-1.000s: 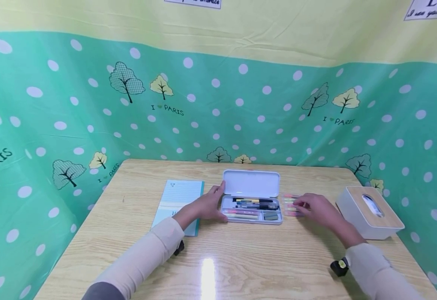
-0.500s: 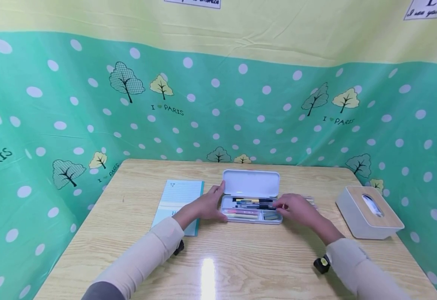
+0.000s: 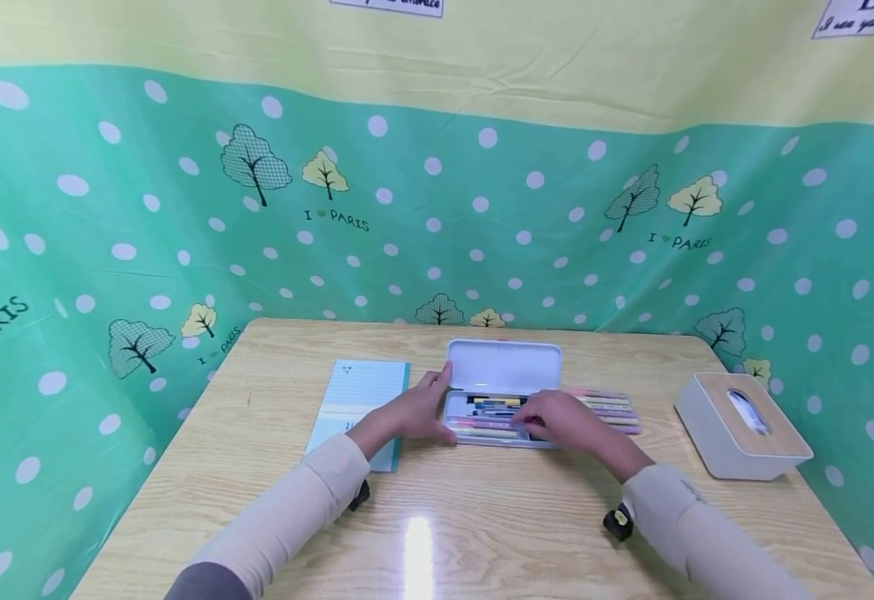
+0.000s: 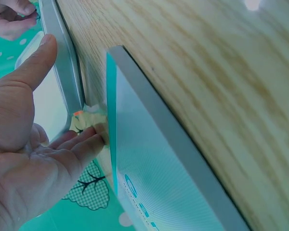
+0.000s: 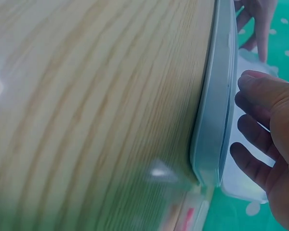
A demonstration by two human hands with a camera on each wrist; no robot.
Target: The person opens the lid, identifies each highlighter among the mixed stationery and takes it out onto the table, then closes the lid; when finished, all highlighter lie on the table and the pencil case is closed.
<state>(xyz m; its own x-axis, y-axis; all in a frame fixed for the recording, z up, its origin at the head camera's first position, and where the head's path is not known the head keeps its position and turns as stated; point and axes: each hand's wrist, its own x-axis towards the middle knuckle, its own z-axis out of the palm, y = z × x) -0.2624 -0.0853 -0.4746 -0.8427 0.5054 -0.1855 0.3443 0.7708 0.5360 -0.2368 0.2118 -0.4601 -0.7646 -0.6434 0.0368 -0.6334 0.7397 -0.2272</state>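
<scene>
A white pencil case (image 3: 504,367) lies with its lid up, holding several pens (image 3: 484,423). My left hand (image 3: 416,408) rests along its left end. The thumb is near the front edge and the fingers reach toward the lid; in the left wrist view that hand (image 4: 33,144) is spread. Over the right part of the case, my right hand (image 3: 562,418) bends its fingers down among the pens, covering the compartment there. The right wrist view shows thumb and fingers of the right hand (image 5: 274,120) curled above the case wall (image 5: 214,110); I cannot tell whether they pinch anything.
Several pastel pens (image 3: 609,408) lie side by side just right of the case. A light-blue notebook (image 3: 362,400) is at the left, close to my left hand. Further right stands a tissue box (image 3: 740,425) with a wooden top. A patterned cloth hangs behind the table.
My right hand has moved left from the pastel pens to over the right part of the pencil case, uncovering the pens. My left hand has stayed at the case's left end.
</scene>
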